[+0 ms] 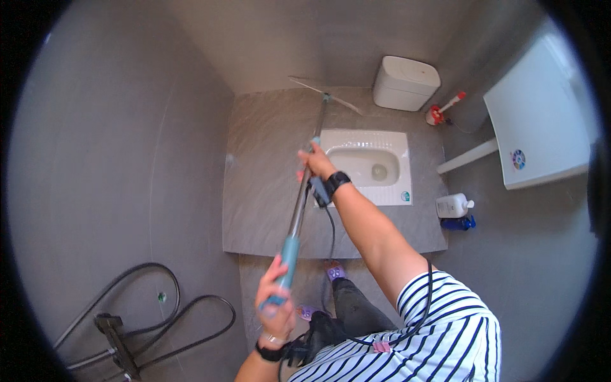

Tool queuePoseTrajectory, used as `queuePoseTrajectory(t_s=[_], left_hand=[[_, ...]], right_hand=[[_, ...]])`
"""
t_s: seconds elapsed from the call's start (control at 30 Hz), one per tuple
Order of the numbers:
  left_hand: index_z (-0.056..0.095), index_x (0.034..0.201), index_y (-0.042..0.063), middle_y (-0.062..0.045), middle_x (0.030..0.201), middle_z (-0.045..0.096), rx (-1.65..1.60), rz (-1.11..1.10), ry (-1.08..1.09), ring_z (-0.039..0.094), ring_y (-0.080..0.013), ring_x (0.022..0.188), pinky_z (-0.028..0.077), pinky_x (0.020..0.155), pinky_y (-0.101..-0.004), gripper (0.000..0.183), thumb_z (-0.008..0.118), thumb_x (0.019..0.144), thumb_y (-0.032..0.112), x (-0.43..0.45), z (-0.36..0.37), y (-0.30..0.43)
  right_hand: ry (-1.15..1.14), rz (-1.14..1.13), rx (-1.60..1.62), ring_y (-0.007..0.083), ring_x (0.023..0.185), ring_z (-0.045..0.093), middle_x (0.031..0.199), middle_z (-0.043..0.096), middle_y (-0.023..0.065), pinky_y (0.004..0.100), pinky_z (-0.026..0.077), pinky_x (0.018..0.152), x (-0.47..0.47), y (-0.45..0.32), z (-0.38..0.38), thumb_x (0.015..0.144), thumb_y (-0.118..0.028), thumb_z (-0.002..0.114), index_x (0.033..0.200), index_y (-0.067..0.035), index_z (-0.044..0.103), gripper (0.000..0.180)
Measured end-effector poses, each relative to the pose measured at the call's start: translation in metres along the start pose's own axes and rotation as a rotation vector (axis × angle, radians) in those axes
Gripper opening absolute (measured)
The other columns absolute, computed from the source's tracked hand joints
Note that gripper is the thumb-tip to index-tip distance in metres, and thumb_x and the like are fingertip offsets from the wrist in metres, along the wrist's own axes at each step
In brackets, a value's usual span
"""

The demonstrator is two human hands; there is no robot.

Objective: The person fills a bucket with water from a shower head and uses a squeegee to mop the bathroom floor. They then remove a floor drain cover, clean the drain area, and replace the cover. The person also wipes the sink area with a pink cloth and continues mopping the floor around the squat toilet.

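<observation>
My left hand [277,296] grips the teal grip at the lower end of a long metal pole [298,215]. Farther up, my right hand [317,161] is closed around the same pole near a teal collar. The pole belongs to a floor wiper, perhaps a squeegee, whose thin, wide head [346,103] lies slantwise near the back wall. A white squat toilet [363,199] is set into the raised grey tiled floor [267,167], just right of my right hand. Each wrist wears a black strap; a small dark device with a cable sits at the right one.
A white lidded bin [405,83] and a red-and-white toilet brush [434,115] stand at the back right. Beside the right wall are a white washbasin [544,119], its drain pipe [468,156], a white bottle [451,206] and a blue pump bottle [456,224]. A black hose [176,286] loops at lower left.
</observation>
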State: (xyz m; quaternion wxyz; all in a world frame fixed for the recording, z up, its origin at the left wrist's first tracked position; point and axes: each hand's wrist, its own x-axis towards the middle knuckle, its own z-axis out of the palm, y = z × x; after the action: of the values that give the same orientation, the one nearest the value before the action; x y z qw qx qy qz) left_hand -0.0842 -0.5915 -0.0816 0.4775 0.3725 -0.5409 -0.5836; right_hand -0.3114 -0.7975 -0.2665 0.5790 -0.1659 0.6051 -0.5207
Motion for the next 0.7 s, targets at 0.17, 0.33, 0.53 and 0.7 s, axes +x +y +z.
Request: queuePoseTrajectory(t_s=[0.17, 0.33, 0.53, 0.7], left_hand=[[0.049, 0.102, 0.013, -0.015, 0.135, 0.034, 0.071, -0.026, -0.277, 0.015, -0.0338, 0.132, 0.011, 0.106, -0.0452, 0.053, 0.078, 0.061, 0.033, 0.01, 0.04, -0.023], [0.042, 0.121, 0.008, -0.014, 0.138, 0.029, -0.289, -0.221, -0.518, 0.01, -0.0275, 0.134, 0.01, 0.107, -0.0411, 0.067, 0.077, 0.064, 0.014, -0.04, 0.004, -0.015], [0.048, 0.107, 0.003, -0.011, 0.104, 0.056, -0.191, -0.434, 0.284, 0.052, -0.0195, 0.099, 0.038, 0.09, -0.0324, 0.037, 0.064, 0.075, 0.012, -0.071, -0.086, -0.002], [0.05, 0.102, 0.003, -0.009, 0.096, 0.057, -0.195, -0.524, 0.532, 0.054, -0.0148, 0.09, 0.043, 0.081, -0.0283, 0.031, 0.064, 0.075, 0.009, -0.1, -0.12, -0.015]], right_hand=[[-0.08, 0.172, -0.136, 0.0169, 0.051, 0.048, 0.072, 0.044, 0.006, 0.0302, 0.045, 0.04, 0.028, 0.016, -0.023, 0.088, -0.019, 0.045, 0.123, -0.016, 0.031, 0.038], [-0.201, 0.192, -0.399, 0.0148, 0.043, 0.043, 0.065, 0.038, 0.0045, 0.0294, 0.038, 0.033, -0.03, 0.059, -0.065, 0.086, -0.01, 0.041, 0.123, -0.014, 0.028, 0.039], [-0.127, 0.445, -0.516, 0.0139, 0.039, 0.041, 0.062, 0.04, 0.0036, 0.0278, 0.037, 0.031, -0.15, 0.026, -0.118, 0.091, -0.02, 0.041, 0.137, -0.025, 0.018, 0.052], [-0.242, 0.331, -0.293, 0.0145, 0.037, 0.045, 0.059, 0.047, 0.0043, 0.0284, 0.038, 0.032, -0.09, -0.001, -0.073, 0.092, -0.024, 0.041, 0.134, -0.021, 0.026, 0.044]])
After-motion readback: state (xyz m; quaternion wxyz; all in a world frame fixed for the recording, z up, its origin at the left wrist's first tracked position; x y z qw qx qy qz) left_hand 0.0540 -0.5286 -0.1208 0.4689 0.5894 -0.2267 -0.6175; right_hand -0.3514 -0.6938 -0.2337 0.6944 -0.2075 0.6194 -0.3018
